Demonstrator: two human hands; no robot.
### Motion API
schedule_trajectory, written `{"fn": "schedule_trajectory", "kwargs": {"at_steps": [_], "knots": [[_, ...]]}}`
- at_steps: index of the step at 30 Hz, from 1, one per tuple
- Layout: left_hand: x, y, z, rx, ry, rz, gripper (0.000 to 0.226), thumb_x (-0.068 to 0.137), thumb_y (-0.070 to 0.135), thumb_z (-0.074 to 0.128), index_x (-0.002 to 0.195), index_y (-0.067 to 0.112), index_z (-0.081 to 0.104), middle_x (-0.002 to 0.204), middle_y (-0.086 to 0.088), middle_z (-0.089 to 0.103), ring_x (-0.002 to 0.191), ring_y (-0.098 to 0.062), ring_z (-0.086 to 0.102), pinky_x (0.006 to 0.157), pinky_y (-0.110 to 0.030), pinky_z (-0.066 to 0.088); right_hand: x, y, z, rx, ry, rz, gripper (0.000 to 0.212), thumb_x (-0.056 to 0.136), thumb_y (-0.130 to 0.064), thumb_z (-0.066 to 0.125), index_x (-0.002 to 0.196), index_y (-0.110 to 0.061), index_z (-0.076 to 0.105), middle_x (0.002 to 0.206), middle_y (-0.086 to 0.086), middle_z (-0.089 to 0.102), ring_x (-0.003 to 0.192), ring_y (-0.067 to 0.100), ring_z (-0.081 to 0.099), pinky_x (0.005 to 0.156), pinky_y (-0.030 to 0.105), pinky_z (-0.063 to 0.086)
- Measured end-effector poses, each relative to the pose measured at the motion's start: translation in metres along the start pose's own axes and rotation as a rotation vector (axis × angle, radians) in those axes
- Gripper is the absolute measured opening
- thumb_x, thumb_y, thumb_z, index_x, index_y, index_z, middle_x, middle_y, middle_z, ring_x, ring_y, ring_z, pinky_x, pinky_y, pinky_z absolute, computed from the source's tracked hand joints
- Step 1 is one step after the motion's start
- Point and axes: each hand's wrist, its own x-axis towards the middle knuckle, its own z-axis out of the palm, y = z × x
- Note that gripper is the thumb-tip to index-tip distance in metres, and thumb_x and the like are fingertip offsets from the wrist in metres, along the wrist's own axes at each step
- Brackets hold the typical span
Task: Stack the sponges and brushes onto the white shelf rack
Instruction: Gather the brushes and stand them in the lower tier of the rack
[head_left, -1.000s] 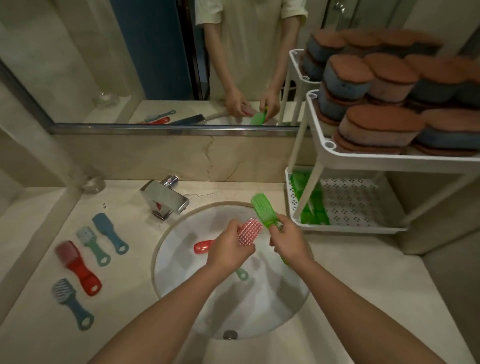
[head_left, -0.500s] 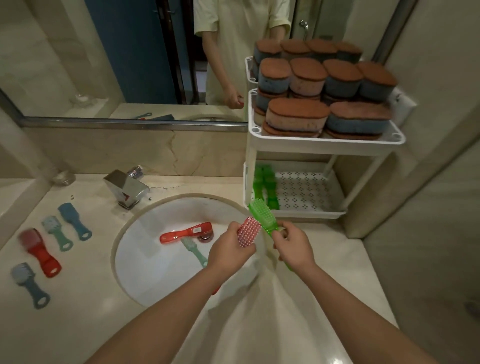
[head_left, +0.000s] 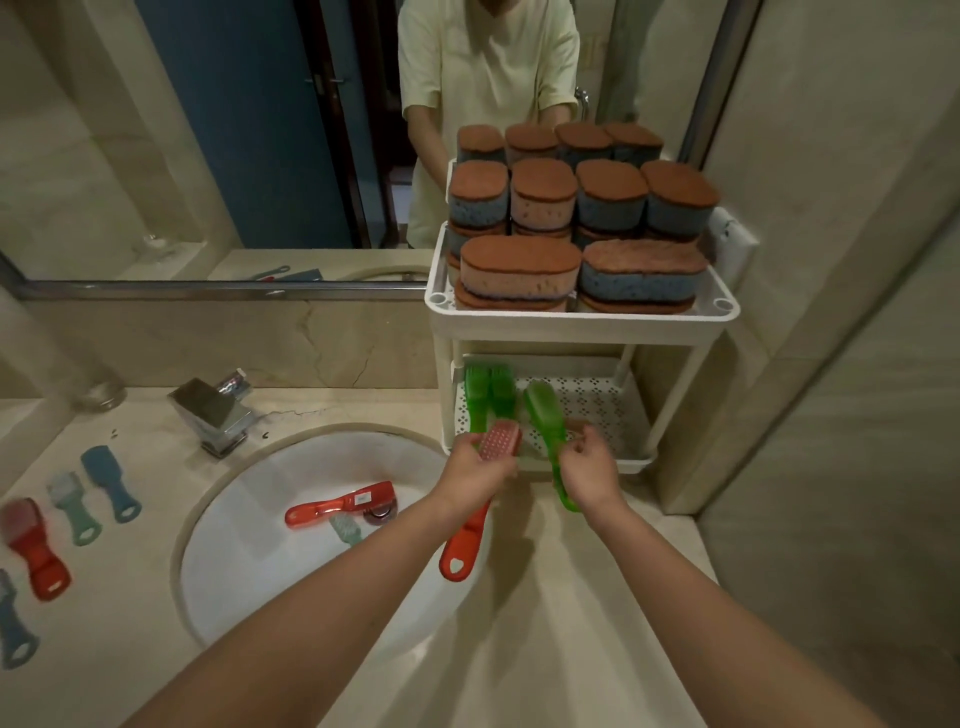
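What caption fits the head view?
Right hand holds a green brush at the lower shelf, left hand grips a red brush; sponges fill the top shelf.

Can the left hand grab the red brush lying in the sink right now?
Probably not yet: the left hand grips another red brush, so it is full. Nothing covers the sink brush, though, so a freed hand could likely reach it.

A bathroom: round sink (head_left: 218, 571), chrome faucet (head_left: 213, 413), wall mirror (head_left: 208, 130), marble counter (head_left: 545, 623).
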Motion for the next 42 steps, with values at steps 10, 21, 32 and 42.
{"fn": "schedule_trajectory", "kwargs": {"at_steps": [10,21,32,42], "knots": [[0.045,0.012,0.0,-0.065,0.028,-0.142,0.067,0.083,0.008,0.063,0.142,0.02,0.034,0.097,-0.004,0.055,0.084,-0.02,0.057,0.065,-0.028,0.052,0.074,-0.007,0.032,-0.093,-0.058,0.041,0.023,0.09,0.001,0.048,0.096,-0.021,0.05,0.09,0.004,0.056,0.067,0.015,0.05,0.051,0.022,0.036],[0.07,0.007,0.005,-0.217,0.103,-0.191,0.063,0.079,0.002,0.069,0.136,0.015,0.046,0.095,-0.001,0.06,0.091,-0.027,0.066,0.073,-0.032,0.058,0.106,0.011,0.051,-0.115,-0.134,0.141,0.039,0.086,-0.003,0.053,0.124,-0.009,0.055,0.114,0.008,0.065,0.1,0.023,0.061,0.077,0.023,0.043],[0.062,0.01,0.008,-0.188,0.07,-0.153,0.061,0.082,0.004,0.068,0.138,0.016,0.046,0.092,0.001,0.06,0.084,-0.023,0.067,0.068,-0.028,0.059,0.09,0.001,0.033,-0.127,-0.086,0.122,0.022,0.094,-0.014,0.046,0.087,-0.009,0.066,0.09,0.009,0.067,0.064,0.009,0.051,0.053,0.02,0.035],[0.04,0.033,0.017,-0.187,0.129,0.148,0.042,0.09,0.001,0.059,0.131,0.009,0.054,0.117,-0.005,0.066,0.087,0.0,0.061,0.07,-0.007,0.049,0.054,-0.04,0.007,0.428,-0.215,0.23,0.031,0.094,-0.038,0.058,0.096,-0.007,0.062,0.069,0.009,0.062,0.04,0.012,0.048,0.036,0.02,0.031]]}}
